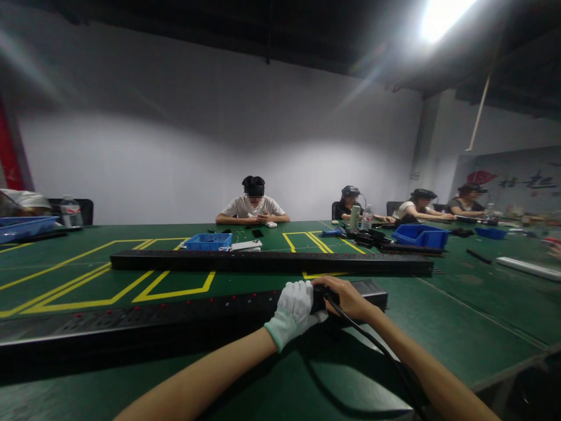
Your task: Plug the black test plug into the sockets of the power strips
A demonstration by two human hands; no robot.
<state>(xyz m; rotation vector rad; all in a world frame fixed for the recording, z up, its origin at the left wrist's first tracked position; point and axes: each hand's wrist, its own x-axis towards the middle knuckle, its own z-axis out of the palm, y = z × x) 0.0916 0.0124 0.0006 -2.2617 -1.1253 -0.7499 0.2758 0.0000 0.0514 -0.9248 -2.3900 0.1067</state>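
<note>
A long black power strip point(188, 318) with a row of small red dots lies across the near side of the table. My left hand point(294, 310), in a white glove, is closed around the strip close to its right end. Right beside it, my bare right hand point(348, 297) grips the plug end of a black cable point(382, 346) against the top of the strip. Most of the plug is hidden by my fingers, so how far it sits in a socket cannot be seen. From there the cable runs down towards me past my right forearm.
Beyond lies a second long black power strip point(263, 261) on the green table point(473, 310). Blue bins point(209, 241) point(421, 235), a phone point(246, 245) and black parts stand further back. A person point(253, 204) sits opposite; several others sit along the sides.
</note>
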